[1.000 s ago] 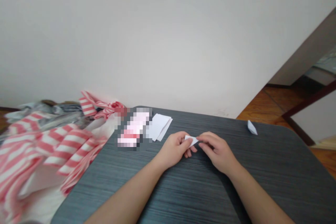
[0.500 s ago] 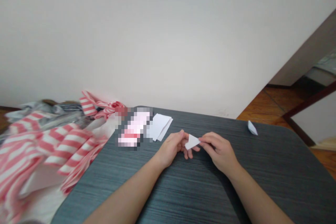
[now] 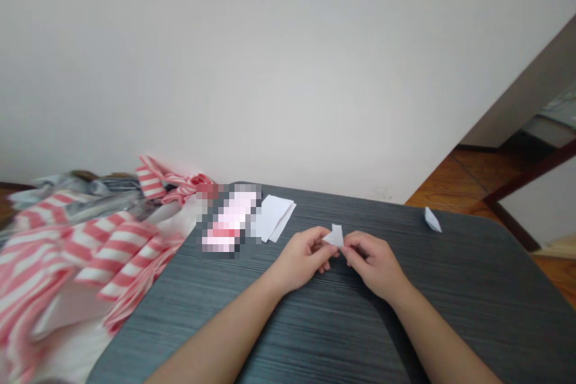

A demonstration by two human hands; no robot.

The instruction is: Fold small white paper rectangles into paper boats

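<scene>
left hand (image 3: 302, 261) in close, thumb and fingers pinching the folded paper (image 3: 334, 236) on its left, and the right hand (image 3: 374, 261) pinches at its right edge, fingertips nearly meeting! the paper sits between them, over the table (image 3: 324, 330). left and farther, sheets (image 3: 272, 217) overlap just beside a pixelated thing (image 3: 233, 219); far right, a white piece (image 3: 432, 220) rests alone; left of the table, striped cloth (image 3: 119, 249) lies heaped.
</scene>
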